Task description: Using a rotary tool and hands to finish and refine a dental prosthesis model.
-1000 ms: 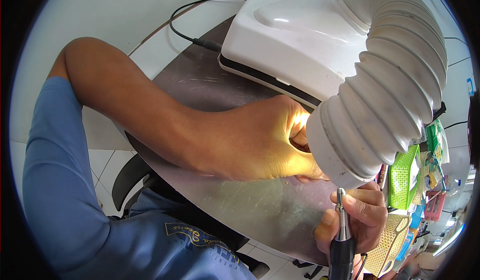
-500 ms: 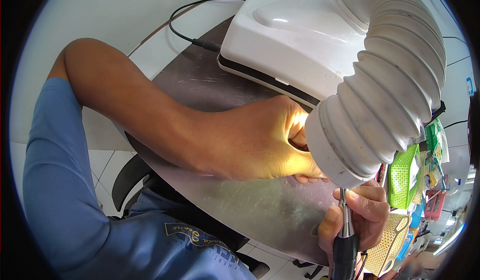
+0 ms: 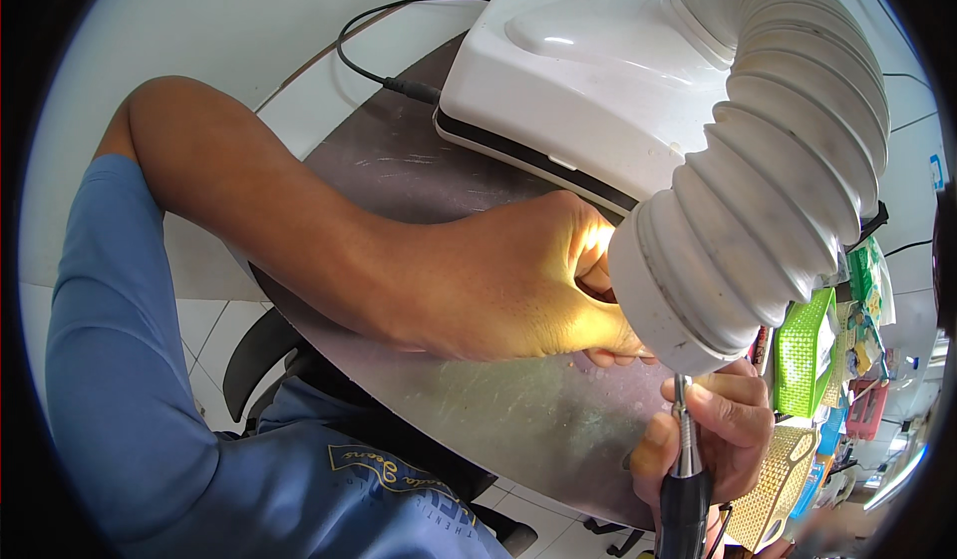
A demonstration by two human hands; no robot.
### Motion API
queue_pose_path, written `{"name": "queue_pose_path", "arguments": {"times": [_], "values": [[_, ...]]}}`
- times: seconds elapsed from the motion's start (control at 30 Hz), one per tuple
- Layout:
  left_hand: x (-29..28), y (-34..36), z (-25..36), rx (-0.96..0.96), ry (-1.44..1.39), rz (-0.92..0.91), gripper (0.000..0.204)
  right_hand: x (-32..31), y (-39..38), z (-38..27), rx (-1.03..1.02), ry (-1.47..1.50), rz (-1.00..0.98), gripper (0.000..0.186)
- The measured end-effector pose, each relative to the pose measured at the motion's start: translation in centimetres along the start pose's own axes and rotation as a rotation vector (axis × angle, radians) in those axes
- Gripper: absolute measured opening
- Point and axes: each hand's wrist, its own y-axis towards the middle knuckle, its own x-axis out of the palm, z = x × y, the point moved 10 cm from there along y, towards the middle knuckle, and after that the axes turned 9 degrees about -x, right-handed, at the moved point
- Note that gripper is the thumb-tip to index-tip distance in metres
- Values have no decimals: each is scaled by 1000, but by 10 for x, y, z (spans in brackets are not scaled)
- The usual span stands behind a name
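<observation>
My left hand (image 3: pixel 508 280) is closed, its thumb and fingers curled together under the mouth of a white corrugated suction hose (image 3: pixel 778 170). The fingertips are behind the hose, so whatever they pinch is hidden. A bright yellow light falls on the knuckles. At the lower right, my right hand (image 3: pixel 738 424) grips a rotary handpiece (image 3: pixel 686 489) with a black body and a silver metal nose. Its thumb and fingers press round the metal part, and the nose points up toward the hose mouth, where the tip goes out of sight.
A white dust-collector unit (image 3: pixel 588 70) with a black cable (image 3: pixel 409 88) stands at the back of the dark tabletop (image 3: pixel 518 429). Green basket (image 3: pixel 797 355) and cream basket (image 3: pixel 778 479) stand on the right. A black chair (image 3: pixel 261 360) is below the table edge.
My right hand and the handpiece have shifted very slightly to the left. My left hand and the hose look the same as before.
</observation>
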Motion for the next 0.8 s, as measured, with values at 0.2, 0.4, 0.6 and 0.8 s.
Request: {"name": "queue_pose_path", "arguments": {"times": [0.2, 0.4, 0.6, 0.8], "values": [[1, 0, -1, -9, 44, -15, 14, 0, -1, 3, 27, 40, 36, 26], [3, -1, 1, 3, 14, -29, 16, 0, -2, 0, -18, 11, 22, 27], [1, 0, -2, -22, 31, -16, 19, -3, -3, 1, 5, -19, 73, 28], [1, 2, 4, 38, -13, 11, 19, -4, -5, 6, 96, -18, 45, 29]]}}
